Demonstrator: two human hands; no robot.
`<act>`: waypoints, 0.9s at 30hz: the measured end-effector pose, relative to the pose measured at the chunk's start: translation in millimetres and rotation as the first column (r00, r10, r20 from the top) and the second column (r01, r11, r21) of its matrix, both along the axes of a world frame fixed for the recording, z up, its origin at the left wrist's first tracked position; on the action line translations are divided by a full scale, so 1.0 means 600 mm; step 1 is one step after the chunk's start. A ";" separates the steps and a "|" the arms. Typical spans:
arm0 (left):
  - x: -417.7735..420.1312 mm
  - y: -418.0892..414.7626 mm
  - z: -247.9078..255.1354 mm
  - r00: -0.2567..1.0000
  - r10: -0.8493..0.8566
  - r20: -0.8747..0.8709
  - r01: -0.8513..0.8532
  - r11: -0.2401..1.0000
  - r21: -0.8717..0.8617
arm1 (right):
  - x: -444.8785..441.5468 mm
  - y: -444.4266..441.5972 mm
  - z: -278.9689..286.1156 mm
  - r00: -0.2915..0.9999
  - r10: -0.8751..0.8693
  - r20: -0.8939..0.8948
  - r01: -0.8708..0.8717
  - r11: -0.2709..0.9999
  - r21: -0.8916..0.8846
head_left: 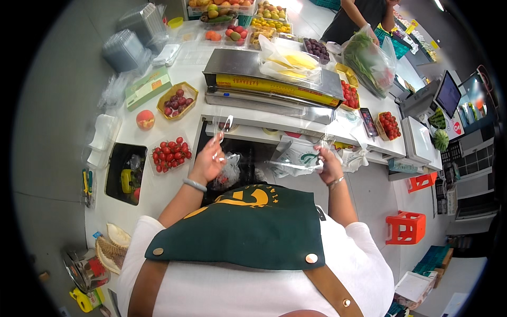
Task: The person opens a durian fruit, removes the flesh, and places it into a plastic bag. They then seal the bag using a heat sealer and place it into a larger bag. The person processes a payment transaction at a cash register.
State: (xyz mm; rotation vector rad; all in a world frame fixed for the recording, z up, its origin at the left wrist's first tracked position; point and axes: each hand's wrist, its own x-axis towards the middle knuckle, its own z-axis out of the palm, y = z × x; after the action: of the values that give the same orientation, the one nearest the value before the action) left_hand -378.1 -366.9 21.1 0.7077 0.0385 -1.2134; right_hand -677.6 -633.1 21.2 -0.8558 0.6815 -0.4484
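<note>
A sheet of clear plastic film (293, 164) is stretched between my hands, in front of the wrapping machine (269, 103). My left hand (210, 158) grips its left edge, and my right hand (328, 162) grips the right edge. On the machine's metal top lies a clear tray of yellow fruit pieces (295, 65) with white paper. Left of my left hand sit a clear tray of cherry tomatoes (171, 155), a peach (145, 119) and a gold-rimmed tray of grapes (178, 103).
A person (356, 16) stands across the counter at a bag of leafy vegetables (366, 59). Stacked clear containers (126, 49) stand at the back left. A phone (368, 122) and a tomato tray (389, 126) lie at the right. Red stools (406, 228) stand on the floor.
</note>
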 end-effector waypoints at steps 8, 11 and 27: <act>0.058 0.005 0.096 0.723 -0.204 0.660 0.000 0.955 0.295 | -0.001 0.033 0.103 0.934 -0.104 -0.342 0.001 0.958 -0.287; 0.113 -0.051 0.203 0.147 -0.279 0.949 -0.217 0.927 0.306 | 0.022 -0.016 0.221 0.951 -0.198 -0.239 0.037 0.837 -0.545; 0.275 -0.466 0.318 0.964 0.214 0.160 -0.149 0.927 -0.345 | 0.308 -0.360 0.334 0.839 -0.173 0.516 0.154 0.985 0.079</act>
State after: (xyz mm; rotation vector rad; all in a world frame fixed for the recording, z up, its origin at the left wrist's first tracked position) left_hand -213.1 -646.3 212.0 0.5115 -0.2531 -0.9367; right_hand -492.9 -849.3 221.8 -0.6015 0.2534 -0.7883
